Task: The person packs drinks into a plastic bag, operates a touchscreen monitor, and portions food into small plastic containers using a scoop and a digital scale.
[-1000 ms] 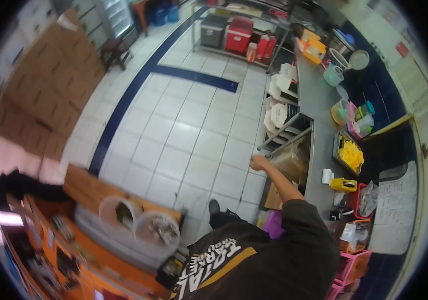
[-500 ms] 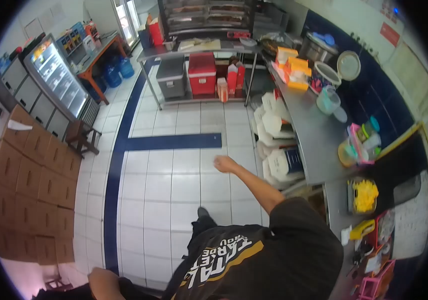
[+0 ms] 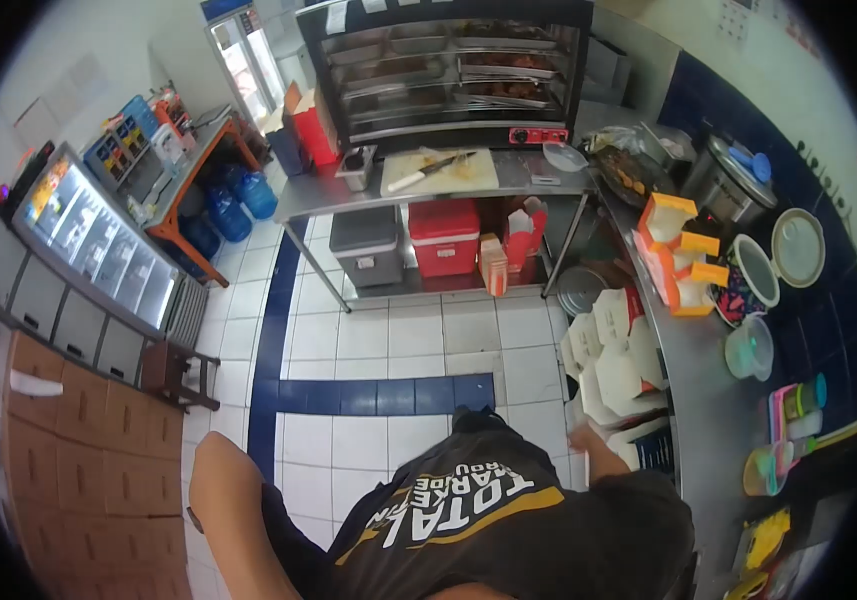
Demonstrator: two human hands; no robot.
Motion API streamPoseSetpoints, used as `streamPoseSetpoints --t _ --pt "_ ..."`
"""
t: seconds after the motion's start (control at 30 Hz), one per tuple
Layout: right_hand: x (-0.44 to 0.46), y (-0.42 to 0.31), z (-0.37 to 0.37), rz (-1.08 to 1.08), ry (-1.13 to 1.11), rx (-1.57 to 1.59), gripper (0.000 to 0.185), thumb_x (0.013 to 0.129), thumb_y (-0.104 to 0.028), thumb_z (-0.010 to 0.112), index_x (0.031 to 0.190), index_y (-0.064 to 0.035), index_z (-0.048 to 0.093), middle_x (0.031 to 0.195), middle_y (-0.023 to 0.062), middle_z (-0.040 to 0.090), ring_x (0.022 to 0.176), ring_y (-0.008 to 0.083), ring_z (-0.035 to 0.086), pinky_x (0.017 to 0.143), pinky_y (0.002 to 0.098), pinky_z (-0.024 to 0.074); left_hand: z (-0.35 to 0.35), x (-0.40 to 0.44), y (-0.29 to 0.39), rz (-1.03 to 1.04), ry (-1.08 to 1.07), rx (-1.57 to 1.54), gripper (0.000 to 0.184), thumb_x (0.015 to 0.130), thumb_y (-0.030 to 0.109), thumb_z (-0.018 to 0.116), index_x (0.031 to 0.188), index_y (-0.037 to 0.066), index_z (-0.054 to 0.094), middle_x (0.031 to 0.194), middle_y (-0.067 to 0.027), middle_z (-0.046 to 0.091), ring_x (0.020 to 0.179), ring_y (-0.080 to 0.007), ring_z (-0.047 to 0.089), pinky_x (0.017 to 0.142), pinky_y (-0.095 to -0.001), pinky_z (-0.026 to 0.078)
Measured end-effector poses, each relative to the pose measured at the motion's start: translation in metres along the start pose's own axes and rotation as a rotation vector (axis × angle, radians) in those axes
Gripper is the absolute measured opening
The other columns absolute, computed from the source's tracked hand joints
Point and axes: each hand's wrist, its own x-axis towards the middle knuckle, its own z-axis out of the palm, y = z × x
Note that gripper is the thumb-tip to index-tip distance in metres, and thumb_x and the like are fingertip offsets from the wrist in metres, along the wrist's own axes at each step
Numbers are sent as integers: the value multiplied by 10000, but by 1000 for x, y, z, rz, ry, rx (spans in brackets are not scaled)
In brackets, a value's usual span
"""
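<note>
My left hand point(image 3: 220, 462) is raised on the left side, above the tiled floor, and its fingers are hidden from me. Low on the right, my right hand point(image 3: 585, 438) hangs beside the stacked white food boxes point(image 3: 616, 375). Motion blurs its fingers, and I cannot tell whether it touches the boxes. No object shows in either hand. Ahead stands a steel table point(image 3: 348, 205), bearing a cutting board point(image 3: 468, 178) with a white-handled knife point(image 3: 428, 174) on it. A small metal container point(image 3: 355, 168) stands left of the board.
A glass display cabinet point(image 3: 448, 85) with food trays stands behind the table. A steel counter point(image 3: 693, 370) on the right holds orange boxes point(image 3: 673, 255), a large pot point(image 3: 728, 180) and tubs. A wooden stool point(image 3: 173, 375), cardboard boxes point(image 3: 98, 440) and a drinks fridge point(image 3: 98, 240) line the left.
I have come closer to the steel table, and the view has tipped up to show more of the cabinet. My left hand has risen; my right hand has swung back towards my body.
</note>
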Motion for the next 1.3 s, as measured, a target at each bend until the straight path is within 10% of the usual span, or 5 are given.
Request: streamPoseSetpoints --t 0.03,0.43,0.73,1.0,1.3 --pt "76 -15 -38 -321 120 -691 215 736 -269 636 771 -93 756 824 167 736 758 337 722 670 498 548 -9 21 -26 23 10 6 349 849 168 642 1114 -59 643 1060 -163 656 875 -267 644 713 -343 538" --pt "78 -567 -476 -759 712 547 181 904 -152 728 1035 -35 685 905 46 702 839 118 679 735 276 543 -80 243 -357 276 -110 -63 341 791 166 645 1060 -43 662 1055 -146 683 849 -251 671 682 -329 532" --pt "194 -478 -543 -496 771 1153 186 914 -58 671 1097 -32 670 948 62 717 815 141 689 724 270 561 -27 364 -508 210 -715 -299 259 721 159 640 929 8 609 937 -138 666 820 -277 673 674 -373 546" --pt "23 -326 -561 25 1623 903 152 960 -89 606 1070 -6 671 870 90 728 744 150 670 689 281 534 135 314 -805 -892 -754 -630 236 1061 215 470 1098 38 621 828 -44 651 675 -132 610 584 -268 471" --pt "-326 -52 -513 967 2363 164 280 941 -179 662 1152 -3 612 830 103 688 729 193 670 710 332 536 459 487 -847 -1039 -506 -552 611 990 566 532 1290 43 428 943 -157 645 605 -237 673 484 -339 546"
